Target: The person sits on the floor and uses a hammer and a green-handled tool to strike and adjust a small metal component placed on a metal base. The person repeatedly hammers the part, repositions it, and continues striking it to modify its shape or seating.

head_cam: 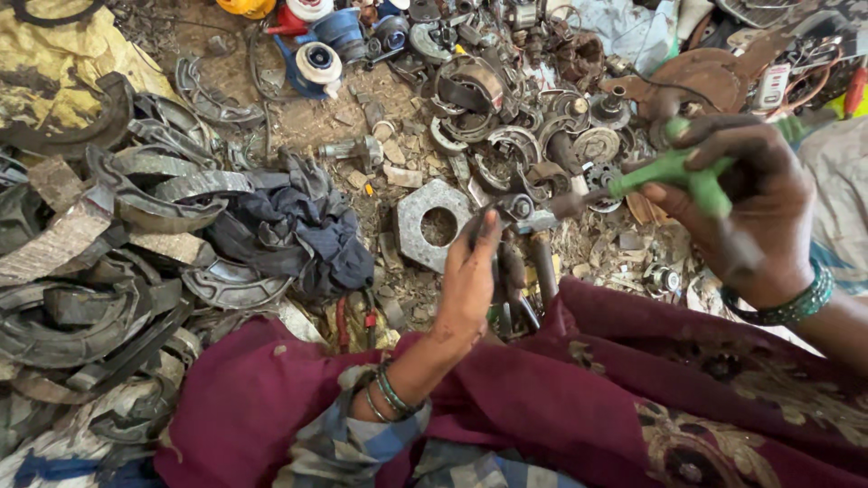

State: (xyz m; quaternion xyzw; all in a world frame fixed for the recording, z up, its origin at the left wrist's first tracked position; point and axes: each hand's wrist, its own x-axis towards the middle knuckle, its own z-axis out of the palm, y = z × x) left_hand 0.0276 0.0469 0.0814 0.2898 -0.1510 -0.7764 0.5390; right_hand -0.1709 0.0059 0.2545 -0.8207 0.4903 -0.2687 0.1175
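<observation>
A heap of curved brake shoes is seen at the left. A green-handled screwdriver is clamped in the right hand. A small metal part is gripped by the left hand, just right of a large hex nut.
</observation>
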